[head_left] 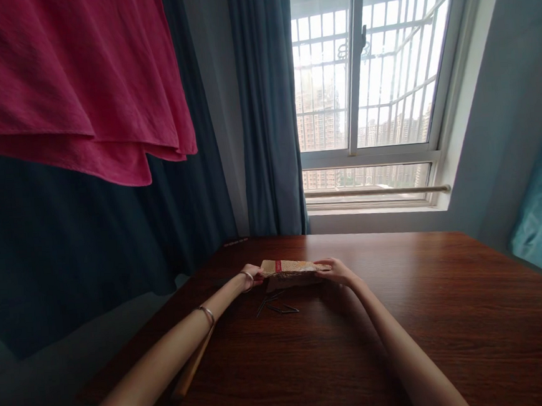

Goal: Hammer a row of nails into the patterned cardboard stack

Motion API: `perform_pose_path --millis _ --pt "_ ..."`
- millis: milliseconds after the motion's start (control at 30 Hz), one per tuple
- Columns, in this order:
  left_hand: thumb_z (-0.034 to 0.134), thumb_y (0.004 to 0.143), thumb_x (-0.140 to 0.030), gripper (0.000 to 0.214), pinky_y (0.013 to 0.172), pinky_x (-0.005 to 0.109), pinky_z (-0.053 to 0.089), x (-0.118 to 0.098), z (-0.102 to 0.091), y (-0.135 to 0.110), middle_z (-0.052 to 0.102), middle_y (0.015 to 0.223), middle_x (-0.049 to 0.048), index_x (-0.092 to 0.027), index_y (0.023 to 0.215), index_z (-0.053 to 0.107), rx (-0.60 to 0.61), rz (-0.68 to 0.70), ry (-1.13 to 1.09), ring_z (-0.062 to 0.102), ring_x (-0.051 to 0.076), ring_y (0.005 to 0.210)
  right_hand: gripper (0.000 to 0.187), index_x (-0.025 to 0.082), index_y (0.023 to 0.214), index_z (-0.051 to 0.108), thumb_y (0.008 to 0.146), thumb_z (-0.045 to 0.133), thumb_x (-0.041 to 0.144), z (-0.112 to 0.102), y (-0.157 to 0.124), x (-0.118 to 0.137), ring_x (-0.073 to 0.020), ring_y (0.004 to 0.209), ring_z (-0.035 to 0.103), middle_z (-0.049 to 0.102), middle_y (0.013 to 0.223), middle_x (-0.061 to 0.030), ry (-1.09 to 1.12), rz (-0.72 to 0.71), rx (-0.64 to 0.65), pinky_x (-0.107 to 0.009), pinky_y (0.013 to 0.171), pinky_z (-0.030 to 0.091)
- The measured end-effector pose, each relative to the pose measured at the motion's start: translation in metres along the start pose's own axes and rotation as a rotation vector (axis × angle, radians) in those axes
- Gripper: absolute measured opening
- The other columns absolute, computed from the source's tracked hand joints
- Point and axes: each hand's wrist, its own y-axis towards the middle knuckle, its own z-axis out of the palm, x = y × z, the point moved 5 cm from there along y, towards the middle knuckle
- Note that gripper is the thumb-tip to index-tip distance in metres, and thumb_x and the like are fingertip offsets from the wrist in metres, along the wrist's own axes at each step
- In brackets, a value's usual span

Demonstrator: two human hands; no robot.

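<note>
A flat tan woven piece with a red band [291,267] is held just above the brown wooden table [449,314], far out in front of me. My left hand [252,276] is closed on its left end, and my right hand [336,270] is closed on its right end. Both arms are stretched forward. A thin bangle sits on my left wrist. Several thin dark sticks [275,305] lie loose on the table just under and in front of the piece.
A light wooden stick [192,365] lies under my left forearm near the table's left edge. A pink garment [69,87] hangs at the upper left. Blue curtains [266,109] and a barred window [365,89] stand behind the table.
</note>
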Motion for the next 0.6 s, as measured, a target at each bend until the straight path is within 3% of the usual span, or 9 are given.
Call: perform_pose_path --millis 133,300,433,600 --pt "0.054 0.077 -0.012 0.006 0.052 0.021 0.05 0.003 0.003 0.008 0.059 0.058 0.0024 -0.009 0.072 0.056 0.027 -0.004 -0.034 0.055 0.009 0.047 0.032 0.017 0.098 0.07 0.073 0.059 0.035 -0.006 0.002 -0.002 -0.0245 0.104 0.056 0.063 0.108 -0.0115 0.025 -0.058 -0.105 -0.036 0.088 0.043" --pt "0.052 0.075 -0.012 0.008 0.049 0.021 0.049 0.004 0.009 0.011 0.056 0.054 0.0003 -0.011 0.068 0.054 0.065 0.009 -0.028 0.054 0.009 0.044 0.025 0.022 0.094 0.071 0.073 0.059 0.026 -0.009 -0.002 -0.003 -0.0209 0.098 0.057 0.064 0.104 -0.0082 -0.084 -0.145 -0.183 -0.035 0.09 0.042" --pt "0.055 0.072 -0.012 0.003 0.049 0.021 0.05 0.004 0.015 0.01 0.059 0.056 0.0005 -0.011 0.07 0.057 0.122 0.031 -0.011 0.058 0.011 0.048 0.024 0.026 0.093 0.071 0.073 0.058 0.021 -0.016 -0.013 -0.007 -0.0214 0.107 0.05 0.063 0.105 -0.006 -0.183 -0.202 -0.26 -0.037 0.093 0.039" --pt "0.06 0.067 -0.014 0.004 0.045 0.021 0.048 0.005 0.013 0.012 0.059 0.054 0.002 -0.01 0.067 0.058 0.087 0.061 0.284 0.059 0.013 0.046 0.023 0.027 0.092 0.071 0.073 0.059 0.022 -0.012 -0.024 -0.018 -0.0227 0.113 0.046 0.062 0.107 -0.0069 -0.209 -0.159 -0.225 -0.04 0.094 0.038"
